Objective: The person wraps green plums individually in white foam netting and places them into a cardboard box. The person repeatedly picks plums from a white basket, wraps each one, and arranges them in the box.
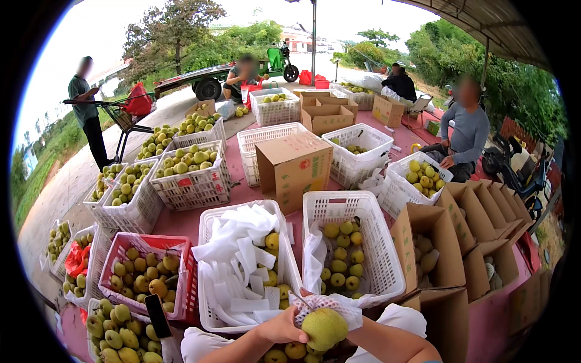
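My left hand (pixel 283 327) is closed around a large yellow-green pear (pixel 325 330), its long stem pointing up and to the left. A white foam net sleeve (pixel 339 307) lies against the pear's upper side. My right hand (pixel 353 330) comes in from the right at the sleeve and seems to grip it; the net hides most of its fingers. More pears (pixel 295 349) sit right below my hands. Just beyond is a white crate (pixel 209 266) holding white foam sleeves (pixel 245 242) and pears. To its right a white crate (pixel 387 266) contains pears and white wrapping.
A red crate (pixel 187 278) of pears stands left, near a dark phone (pixel 158 316). Open cardboard boxes (pixel 433 236) line the right side. Several pear-filled crates (pixel 193 190) stand farther off. A seated person (pixel 466 130) is at right; others are beyond, near a green cart (pixel 275 60).
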### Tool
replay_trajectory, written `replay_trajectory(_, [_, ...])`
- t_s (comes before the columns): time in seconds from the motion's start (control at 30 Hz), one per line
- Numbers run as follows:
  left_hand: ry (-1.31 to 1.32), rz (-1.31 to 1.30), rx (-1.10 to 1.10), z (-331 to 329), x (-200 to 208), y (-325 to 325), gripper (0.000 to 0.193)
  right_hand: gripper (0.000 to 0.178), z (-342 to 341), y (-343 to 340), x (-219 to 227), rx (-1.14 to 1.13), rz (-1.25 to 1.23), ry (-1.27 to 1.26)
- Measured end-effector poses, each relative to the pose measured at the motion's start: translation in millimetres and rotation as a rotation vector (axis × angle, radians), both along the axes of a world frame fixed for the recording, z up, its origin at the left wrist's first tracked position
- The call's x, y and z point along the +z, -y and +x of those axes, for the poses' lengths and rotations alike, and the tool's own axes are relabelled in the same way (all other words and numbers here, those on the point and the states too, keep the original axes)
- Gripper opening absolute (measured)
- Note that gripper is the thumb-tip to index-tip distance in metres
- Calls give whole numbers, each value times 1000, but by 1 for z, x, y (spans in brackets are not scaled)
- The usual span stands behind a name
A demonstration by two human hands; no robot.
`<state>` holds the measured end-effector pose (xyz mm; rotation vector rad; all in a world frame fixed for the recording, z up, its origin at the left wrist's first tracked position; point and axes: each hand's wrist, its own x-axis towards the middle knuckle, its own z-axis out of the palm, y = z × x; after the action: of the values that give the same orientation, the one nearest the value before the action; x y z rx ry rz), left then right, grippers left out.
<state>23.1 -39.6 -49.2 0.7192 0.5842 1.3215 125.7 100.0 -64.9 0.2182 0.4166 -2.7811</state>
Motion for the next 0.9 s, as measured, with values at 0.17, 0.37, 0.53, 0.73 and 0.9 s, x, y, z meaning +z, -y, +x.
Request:
replay_trajectory(0.17, [-95,37,13,5,-5,-4,106,51,-2,1,-4,51,-41,6])
replay_trajectory(0.37, [-98,12,30,-1,-17,-1,108,51,-5,2,-9,88,-70,5])
replay_trajectory(0.53, [131,-22,72,-5,-3,-5,102,48,-11,-5,-17,165,-228,-208])
replay_trajectory(0.73, [220,-98,229,-20,31,-6,75,35,11,-22,64,-235,224,53])
replay_trajectory(0.9, [-177,-95,433,-11,55,-18,58,18,13,-31,60,-613,821,81])
